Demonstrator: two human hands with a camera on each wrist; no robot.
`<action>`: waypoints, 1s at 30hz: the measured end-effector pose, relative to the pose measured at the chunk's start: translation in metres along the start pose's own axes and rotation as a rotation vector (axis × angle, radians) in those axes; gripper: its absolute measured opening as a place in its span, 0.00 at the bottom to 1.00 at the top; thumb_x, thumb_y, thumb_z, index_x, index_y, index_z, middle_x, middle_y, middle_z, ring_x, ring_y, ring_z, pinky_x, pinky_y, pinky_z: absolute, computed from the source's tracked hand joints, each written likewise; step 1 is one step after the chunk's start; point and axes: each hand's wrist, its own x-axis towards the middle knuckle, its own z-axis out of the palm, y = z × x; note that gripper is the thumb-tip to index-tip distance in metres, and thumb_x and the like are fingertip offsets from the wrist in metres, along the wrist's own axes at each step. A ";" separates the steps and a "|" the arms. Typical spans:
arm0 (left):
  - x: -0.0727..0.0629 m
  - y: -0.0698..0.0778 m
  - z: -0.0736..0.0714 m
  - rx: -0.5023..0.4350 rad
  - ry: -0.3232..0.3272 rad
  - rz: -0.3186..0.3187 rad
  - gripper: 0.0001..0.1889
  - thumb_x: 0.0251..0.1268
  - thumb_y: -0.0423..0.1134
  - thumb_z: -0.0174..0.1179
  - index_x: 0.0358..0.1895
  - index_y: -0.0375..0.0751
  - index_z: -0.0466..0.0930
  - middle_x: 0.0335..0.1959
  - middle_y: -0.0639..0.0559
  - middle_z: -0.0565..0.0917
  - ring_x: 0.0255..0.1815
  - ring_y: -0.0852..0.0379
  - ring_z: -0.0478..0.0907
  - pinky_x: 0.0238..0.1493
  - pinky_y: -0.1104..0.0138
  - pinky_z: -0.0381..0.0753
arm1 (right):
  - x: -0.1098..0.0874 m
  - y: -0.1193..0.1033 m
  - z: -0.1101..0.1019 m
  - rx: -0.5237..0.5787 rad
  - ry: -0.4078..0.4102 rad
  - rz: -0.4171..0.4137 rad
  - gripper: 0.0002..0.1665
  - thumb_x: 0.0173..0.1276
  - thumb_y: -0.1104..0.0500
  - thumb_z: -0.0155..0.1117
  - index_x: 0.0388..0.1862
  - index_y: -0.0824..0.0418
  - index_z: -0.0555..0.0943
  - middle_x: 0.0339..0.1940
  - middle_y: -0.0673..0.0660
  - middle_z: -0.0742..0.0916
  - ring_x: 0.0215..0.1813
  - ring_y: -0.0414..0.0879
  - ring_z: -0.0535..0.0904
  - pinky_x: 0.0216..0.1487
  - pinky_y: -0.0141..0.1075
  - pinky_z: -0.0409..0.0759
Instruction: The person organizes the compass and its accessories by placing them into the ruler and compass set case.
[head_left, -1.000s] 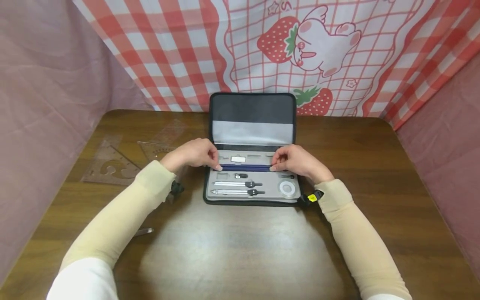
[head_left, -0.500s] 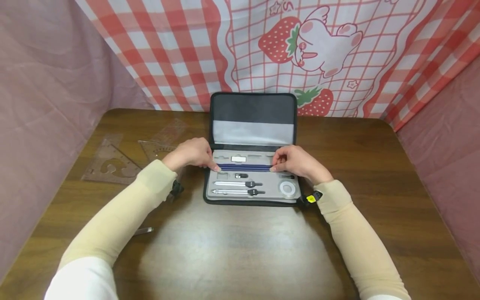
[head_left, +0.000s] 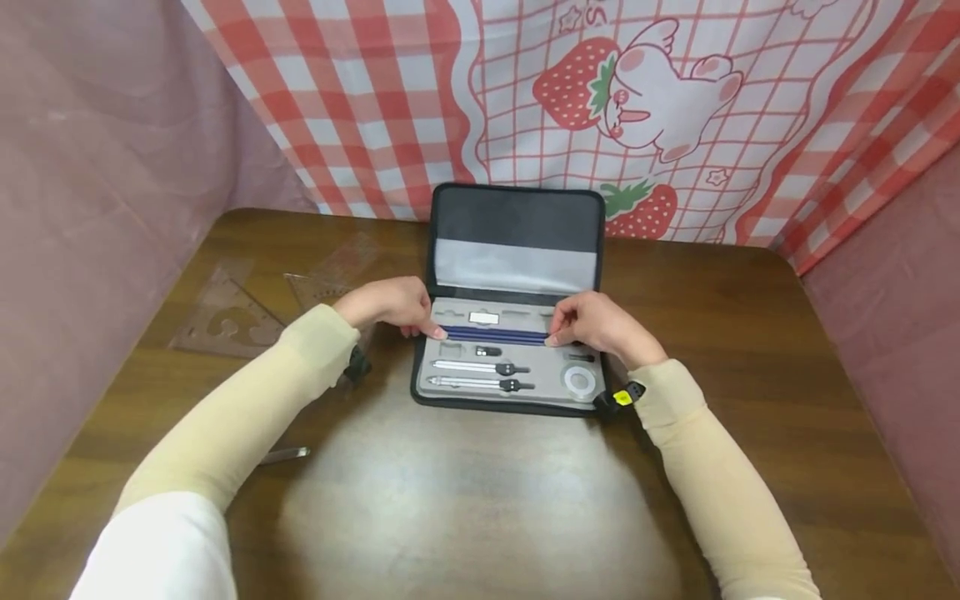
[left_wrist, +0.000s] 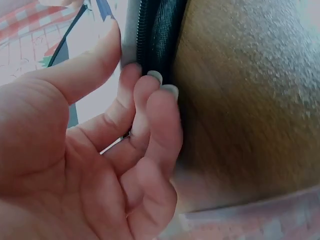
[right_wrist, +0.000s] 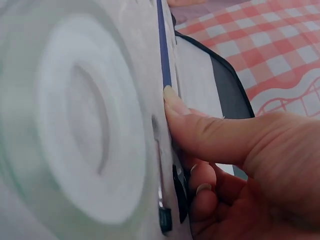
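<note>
An open zip case (head_left: 519, 221) with a grey tray lies on the table. Several slim dark blue pencils (head_left: 497, 335) lie side by side across its tray. My left hand (head_left: 396, 302) holds their left end with the thumb, its other fingers curled at the case's edge. At the right end, my right hand (head_left: 600, 321) pinches the pencils; in the right wrist view its thumb (right_wrist: 210, 132) presses on a blue pencil (right_wrist: 164, 50). Nearer in the tray lie two silver-and-black compasses (head_left: 468, 367) and a round white ring (head_left: 579, 382). The hands hide both pencil ends.
Clear set squares (head_left: 217, 321) lie on the wooden table (head_left: 480, 500) to the left. A small clear strip (head_left: 285, 455) is near my left forearm. A white rectangular piece (head_left: 483, 317) sits in the tray behind the pencils. A checked curtain (head_left: 390, 92) hangs behind.
My left hand has shifted slightly, its thumb staying at the pencils' left end. The head view has turned a little, so the case appears slightly tilted. The right hand keeps its hold.
</note>
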 end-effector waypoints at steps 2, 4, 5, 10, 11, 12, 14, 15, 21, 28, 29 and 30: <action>-0.001 0.000 0.000 0.018 0.002 0.023 0.19 0.60 0.53 0.71 0.23 0.41 0.83 0.23 0.50 0.83 0.24 0.57 0.79 0.31 0.66 0.75 | 0.001 0.001 -0.001 -0.012 -0.008 -0.004 0.10 0.55 0.62 0.80 0.22 0.58 0.84 0.21 0.49 0.83 0.29 0.46 0.72 0.32 0.37 0.70; -0.006 -0.001 0.001 0.068 0.037 0.037 0.18 0.63 0.53 0.68 0.25 0.42 0.83 0.23 0.51 0.82 0.25 0.56 0.78 0.30 0.65 0.74 | 0.003 0.001 -0.002 -0.022 -0.015 -0.010 0.10 0.54 0.62 0.80 0.22 0.58 0.84 0.20 0.49 0.83 0.29 0.46 0.72 0.32 0.37 0.70; -0.010 -0.002 0.001 0.099 0.063 0.044 0.18 0.64 0.54 0.67 0.26 0.43 0.84 0.24 0.51 0.81 0.26 0.56 0.77 0.30 0.64 0.73 | 0.003 0.001 -0.002 -0.023 -0.018 -0.010 0.10 0.54 0.62 0.80 0.21 0.58 0.84 0.20 0.49 0.83 0.29 0.46 0.72 0.32 0.38 0.70; -0.048 -0.018 -0.003 0.238 0.169 0.134 0.15 0.67 0.55 0.64 0.31 0.48 0.84 0.24 0.55 0.79 0.26 0.56 0.74 0.29 0.61 0.71 | 0.005 0.000 -0.001 -0.022 -0.028 -0.016 0.10 0.55 0.61 0.80 0.22 0.57 0.84 0.21 0.49 0.83 0.29 0.45 0.72 0.33 0.38 0.70; -0.059 -0.023 -0.005 0.259 0.169 0.173 0.14 0.67 0.54 0.64 0.31 0.48 0.84 0.24 0.56 0.79 0.26 0.57 0.74 0.30 0.61 0.72 | 0.004 0.000 -0.001 -0.021 -0.027 -0.018 0.10 0.55 0.61 0.80 0.22 0.57 0.84 0.21 0.49 0.83 0.29 0.45 0.73 0.33 0.37 0.70; -0.069 -0.029 -0.007 0.274 0.164 0.214 0.13 0.67 0.53 0.65 0.32 0.49 0.83 0.24 0.57 0.79 0.26 0.58 0.73 0.30 0.61 0.73 | 0.004 0.001 -0.001 -0.020 -0.024 -0.017 0.10 0.55 0.60 0.80 0.22 0.57 0.85 0.22 0.49 0.84 0.30 0.45 0.73 0.33 0.37 0.70; -0.090 -0.039 -0.008 0.297 0.147 0.293 0.10 0.67 0.51 0.65 0.33 0.50 0.83 0.24 0.60 0.78 0.25 0.61 0.73 0.30 0.61 0.74 | 0.003 0.001 -0.002 -0.023 -0.013 -0.013 0.10 0.55 0.60 0.80 0.22 0.57 0.84 0.22 0.49 0.84 0.30 0.46 0.73 0.33 0.37 0.70; -0.100 -0.044 -0.008 0.296 0.134 0.333 0.09 0.66 0.50 0.66 0.32 0.51 0.83 0.24 0.61 0.78 0.25 0.62 0.72 0.30 0.62 0.74 | 0.002 0.001 -0.003 -0.026 -0.007 -0.009 0.10 0.55 0.60 0.80 0.22 0.57 0.84 0.22 0.49 0.84 0.30 0.46 0.72 0.33 0.38 0.70; -0.156 -0.076 0.012 0.243 0.084 0.385 0.13 0.55 0.51 0.73 0.26 0.54 0.77 0.20 0.66 0.72 0.21 0.69 0.67 0.25 0.69 0.69 | 0.000 0.000 -0.006 -0.029 -0.001 -0.001 0.11 0.56 0.60 0.80 0.22 0.57 0.84 0.24 0.51 0.84 0.31 0.48 0.73 0.33 0.39 0.70; -0.184 -0.099 0.050 0.283 0.069 0.263 0.21 0.39 0.52 0.79 0.26 0.54 0.73 0.23 0.64 0.70 0.25 0.66 0.66 0.26 0.68 0.67 | -0.001 0.001 -0.005 -0.015 0.005 0.008 0.11 0.56 0.60 0.80 0.21 0.57 0.84 0.25 0.51 0.84 0.30 0.48 0.72 0.31 0.39 0.70; -0.186 -0.101 0.054 0.295 0.070 0.252 0.22 0.38 0.51 0.80 0.26 0.54 0.72 0.23 0.64 0.69 0.25 0.66 0.65 0.25 0.68 0.66 | 0.000 0.001 -0.004 -0.012 0.003 0.007 0.11 0.56 0.60 0.80 0.21 0.57 0.84 0.25 0.51 0.84 0.30 0.48 0.72 0.31 0.39 0.70; -0.187 -0.103 0.057 0.301 0.068 0.247 0.22 0.38 0.51 0.80 0.24 0.54 0.71 0.22 0.64 0.68 0.24 0.66 0.65 0.25 0.68 0.65 | 0.000 0.001 -0.003 -0.006 -0.001 0.006 0.11 0.56 0.60 0.80 0.22 0.57 0.84 0.25 0.51 0.84 0.30 0.48 0.72 0.31 0.39 0.70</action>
